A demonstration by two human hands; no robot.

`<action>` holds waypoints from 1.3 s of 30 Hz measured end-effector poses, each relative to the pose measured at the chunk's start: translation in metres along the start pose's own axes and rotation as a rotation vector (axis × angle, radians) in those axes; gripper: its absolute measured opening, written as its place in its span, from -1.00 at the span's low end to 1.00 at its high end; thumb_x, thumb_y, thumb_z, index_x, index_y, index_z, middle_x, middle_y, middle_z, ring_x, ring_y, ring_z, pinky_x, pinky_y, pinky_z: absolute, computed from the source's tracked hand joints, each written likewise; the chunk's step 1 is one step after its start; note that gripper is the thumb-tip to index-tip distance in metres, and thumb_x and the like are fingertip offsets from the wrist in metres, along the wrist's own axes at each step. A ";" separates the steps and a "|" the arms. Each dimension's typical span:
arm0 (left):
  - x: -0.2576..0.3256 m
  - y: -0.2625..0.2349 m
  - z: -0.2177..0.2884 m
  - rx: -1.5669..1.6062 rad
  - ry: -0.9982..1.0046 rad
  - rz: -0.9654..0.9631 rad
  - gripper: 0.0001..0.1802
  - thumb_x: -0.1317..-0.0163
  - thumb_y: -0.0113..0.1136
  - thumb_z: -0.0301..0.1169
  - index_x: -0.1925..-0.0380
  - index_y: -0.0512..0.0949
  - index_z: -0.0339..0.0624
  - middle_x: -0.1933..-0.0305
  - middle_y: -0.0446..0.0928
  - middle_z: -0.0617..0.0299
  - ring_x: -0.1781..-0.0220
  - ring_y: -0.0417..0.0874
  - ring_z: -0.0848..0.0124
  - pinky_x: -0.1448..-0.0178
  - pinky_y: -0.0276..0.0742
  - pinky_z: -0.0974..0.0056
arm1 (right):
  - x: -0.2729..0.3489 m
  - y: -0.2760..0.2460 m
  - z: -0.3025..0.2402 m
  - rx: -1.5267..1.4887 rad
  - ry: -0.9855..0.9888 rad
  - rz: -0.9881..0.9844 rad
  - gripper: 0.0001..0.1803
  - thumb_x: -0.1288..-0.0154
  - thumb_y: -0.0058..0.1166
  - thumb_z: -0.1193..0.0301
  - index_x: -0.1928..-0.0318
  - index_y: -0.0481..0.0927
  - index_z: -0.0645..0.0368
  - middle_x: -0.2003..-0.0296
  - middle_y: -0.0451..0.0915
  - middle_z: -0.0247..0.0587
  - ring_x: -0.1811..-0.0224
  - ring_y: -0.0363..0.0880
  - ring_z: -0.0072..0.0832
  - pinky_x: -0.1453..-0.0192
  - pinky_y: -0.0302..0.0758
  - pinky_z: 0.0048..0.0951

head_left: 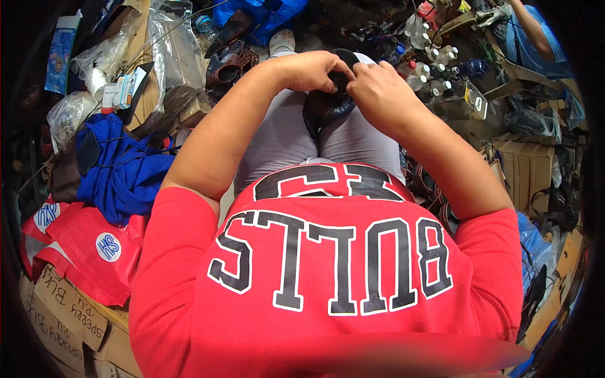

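Both hands on a dark shoe over my lap.
My left hand (312,69) and right hand (378,88) each pinch the black shoe (328,104) between them.

I see only one view, the head cam. It sits on the person's head and looks steeply down over the red shirt (334,271) and lap, close to the body. Fisheye bends the edges, dark rim around. No 2nd view, so nothing is shared.
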State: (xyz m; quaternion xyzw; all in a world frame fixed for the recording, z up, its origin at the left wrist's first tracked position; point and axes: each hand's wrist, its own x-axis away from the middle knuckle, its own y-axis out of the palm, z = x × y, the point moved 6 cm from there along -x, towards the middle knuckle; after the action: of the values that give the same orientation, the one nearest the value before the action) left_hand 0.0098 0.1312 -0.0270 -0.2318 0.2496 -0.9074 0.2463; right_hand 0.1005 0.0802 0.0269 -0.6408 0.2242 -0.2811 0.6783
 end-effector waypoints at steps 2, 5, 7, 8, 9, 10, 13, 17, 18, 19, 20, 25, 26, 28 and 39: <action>-0.005 -0.006 -0.002 0.025 0.002 0.111 -0.58 0.02 0.29 -0.51 0.06 0.56 -0.24 0.08 0.52 0.10 -0.03 0.52 0.29 -0.10 0.40 0.29 | -0.008 0.005 0.003 -0.070 0.007 -0.025 -0.84 -0.04 -0.04 0.58 0.42 0.62 0.18 0.39 0.51 -0.07 0.28 0.53 -0.16 0.17 0.43 -0.23; -0.006 -0.006 -0.011 0.006 0.037 0.336 -0.61 0.07 0.35 -0.47 0.14 0.59 -0.17 0.05 0.51 0.09 0.02 0.55 0.18 -0.05 0.46 0.22 | -0.005 0.020 0.019 -0.395 0.098 0.134 -0.92 -0.03 0.07 0.56 0.41 0.60 0.24 0.41 0.53 -0.03 0.32 0.55 -0.13 0.21 0.49 -0.28; 0.009 -0.012 -0.005 -0.147 0.097 0.650 -0.65 0.07 0.37 -0.41 0.20 0.59 -0.12 -0.03 0.46 0.06 0.01 0.55 0.09 0.00 0.50 0.16 | 0.001 0.035 0.040 -0.764 0.257 0.059 -0.84 -0.06 0.22 0.47 0.32 0.62 0.26 0.44 0.57 -0.13 0.38 0.54 -0.34 0.22 0.49 -0.39; 0.016 -0.004 0.000 -0.149 0.102 0.645 -0.65 0.07 0.37 -0.41 0.20 0.59 -0.12 -0.03 0.46 0.06 0.01 0.55 0.09 0.00 0.50 0.16 | 0.010 0.056 0.051 -1.106 0.400 -0.067 -0.77 -0.16 0.21 0.35 0.24 0.65 0.24 0.45 0.56 -0.33 0.39 0.47 -0.56 0.22 0.43 -0.49; 0.028 -0.002 0.000 -0.179 0.070 0.753 -0.66 0.02 0.34 -0.40 0.17 0.57 -0.14 0.03 0.50 0.06 0.03 0.55 0.13 -0.03 0.48 0.20 | 0.018 0.061 0.058 -1.264 0.455 -0.039 -0.75 -0.19 0.17 0.30 0.23 0.66 0.23 0.43 0.56 -0.34 0.37 0.46 -0.59 0.23 0.42 -0.50; 0.041 -0.002 0.000 -0.209 0.037 0.861 -0.66 -0.03 0.32 -0.40 0.14 0.56 -0.15 0.08 0.54 0.06 0.04 0.56 0.16 -0.05 0.45 0.23 | 0.025 0.067 0.065 -1.422 0.509 -0.011 -0.72 -0.22 0.14 0.25 0.23 0.67 0.21 0.41 0.57 -0.35 0.35 0.44 -0.63 0.24 0.41 -0.52; 0.072 0.015 -0.017 0.055 -0.155 0.433 -0.72 -0.09 0.28 -0.36 0.19 0.58 -0.21 0.18 0.57 0.05 0.12 0.59 0.19 -0.01 0.46 0.24 | 0.040 0.065 0.066 -1.289 0.415 0.115 -0.76 -0.19 0.19 0.23 0.24 0.65 0.12 0.33 0.45 -0.34 0.30 0.36 -0.57 0.26 0.38 -0.49; 0.118 -0.007 -0.040 -0.124 -0.339 0.438 -0.76 -0.16 0.23 -0.31 0.31 0.60 -0.28 0.31 0.56 0.08 0.26 0.56 0.28 0.13 0.44 0.27 | 0.039 0.052 0.055 -0.817 0.219 0.358 -0.81 -0.08 0.26 0.33 0.39 0.57 0.17 0.35 0.41 -0.18 0.32 0.44 -0.38 0.25 0.40 -0.45; 0.125 -0.017 -0.047 -0.108 -0.468 0.448 -0.76 -0.18 0.22 -0.29 0.37 0.60 -0.29 0.31 0.55 0.09 0.30 0.54 0.31 0.17 0.43 0.29 | 0.041 0.060 0.062 -0.855 0.315 0.386 -0.82 -0.09 0.24 0.35 0.40 0.56 0.18 0.37 0.42 -0.16 0.33 0.46 -0.36 0.24 0.41 -0.45; 0.125 -0.023 -0.054 -0.164 -0.398 0.505 -0.69 -0.26 0.12 -0.24 0.38 0.56 -0.32 0.34 0.51 0.17 0.34 0.48 0.36 0.15 0.38 0.34 | 0.045 0.068 0.076 -0.796 0.427 0.496 -0.85 -0.14 0.18 0.38 0.40 0.56 0.21 0.38 0.45 -0.18 0.33 0.48 -0.37 0.22 0.42 -0.45; 0.117 -0.023 -0.055 -0.153 -0.401 0.524 -0.69 -0.26 0.12 -0.24 0.38 0.56 -0.32 0.34 0.51 0.17 0.34 0.48 0.36 0.15 0.38 0.34 | 0.048 0.082 0.092 -0.733 0.531 0.605 -0.86 -0.19 0.13 0.40 0.40 0.56 0.23 0.39 0.48 -0.19 0.33 0.51 -0.37 0.20 0.43 -0.45; 0.065 -0.012 -0.001 1.588 0.284 0.756 -0.55 -0.42 -0.15 -0.16 0.68 0.31 -0.08 0.54 0.33 0.30 0.47 0.39 0.41 0.08 0.34 0.27 | 0.037 0.124 0.089 -2.554 0.805 0.943 -0.51 -0.42 -0.20 0.05 0.26 0.55 0.26 0.21 0.53 -0.12 0.10 0.49 -0.28 -0.17 0.40 -0.12; 0.068 -0.013 -0.010 1.594 0.287 0.776 -0.55 -0.42 -0.15 -0.16 0.68 0.31 -0.08 0.54 0.33 0.30 0.47 0.39 0.41 0.08 0.34 0.27 | 0.031 0.109 0.077 -2.682 0.856 0.879 -0.51 -0.44 -0.23 0.05 0.47 0.48 0.15 0.45 0.49 -0.25 0.37 0.46 -0.43 0.04 0.45 -0.30; 0.060 -0.012 -0.033 1.642 0.269 0.604 -0.51 -0.42 -0.16 -0.15 0.74 0.14 0.02 0.70 0.16 0.36 0.65 0.20 0.44 0.16 0.34 0.24 | 0.038 0.100 0.080 -2.814 0.077 0.363 -0.47 -0.46 -0.27 0.05 0.65 0.30 0.05 0.70 0.25 -0.41 0.65 0.18 -0.56 0.32 0.30 -0.45; 0.127 -0.046 -0.094 0.406 -0.279 0.973 -0.62 -0.32 0.03 -0.14 0.36 0.61 -0.25 0.18 0.62 0.08 0.17 0.62 0.31 0.07 0.51 0.24 | 0.162 0.179 0.140 -1.359 0.816 -0.038 -0.38 -0.15 0.22 0.28 -0.22 0.41 0.15 -0.12 0.46 0.00 -0.15 0.44 -0.30 -0.23 0.32 -0.32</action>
State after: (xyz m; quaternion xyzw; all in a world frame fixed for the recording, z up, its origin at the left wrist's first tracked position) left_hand -0.1550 0.1265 -0.0351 -0.1554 0.1131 -0.6793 0.7083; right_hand 0.3305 0.0793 -0.1309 -0.7647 0.5666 -0.3068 -0.0019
